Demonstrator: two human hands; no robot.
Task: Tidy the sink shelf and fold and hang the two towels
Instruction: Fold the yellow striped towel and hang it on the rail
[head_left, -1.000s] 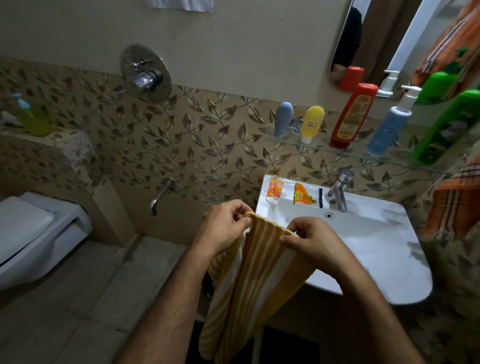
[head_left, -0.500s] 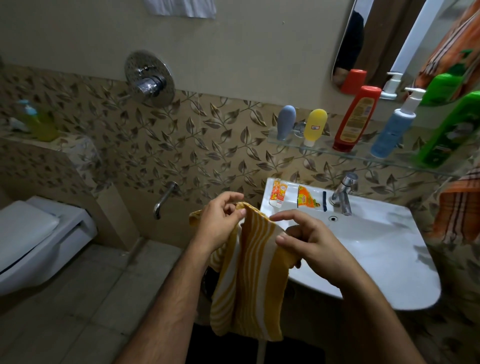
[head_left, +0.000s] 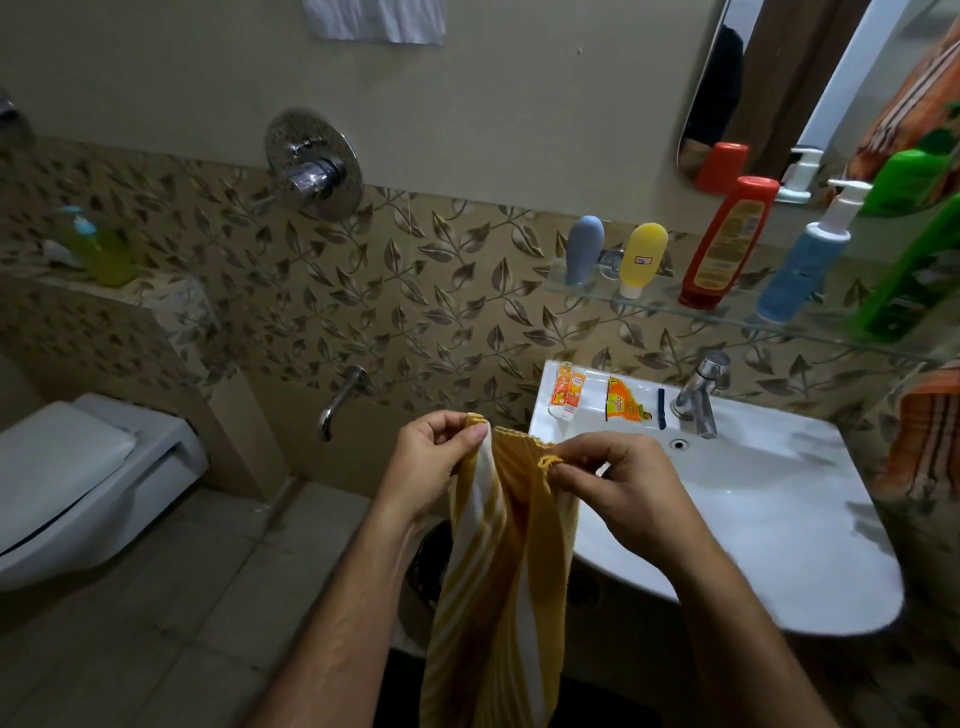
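Head view, left hand (head_left: 426, 462) and right hand (head_left: 628, 493) pinching yellow striped towel (head_left: 498, 571) top edge

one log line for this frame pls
stage: folding | left hand: pinches yellow striped towel top edge | right hand: pinches its loop | towel: hanging beside sink

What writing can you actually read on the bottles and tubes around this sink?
No text reads with certainty.
Orange sachet on the sink ledge: bold letters, too blurred to read.
Orange and white tube: print too small.
Red bottle: label blurred.
Yellow bottle: small sticker, unreadable.
Green bottle: label blurred.
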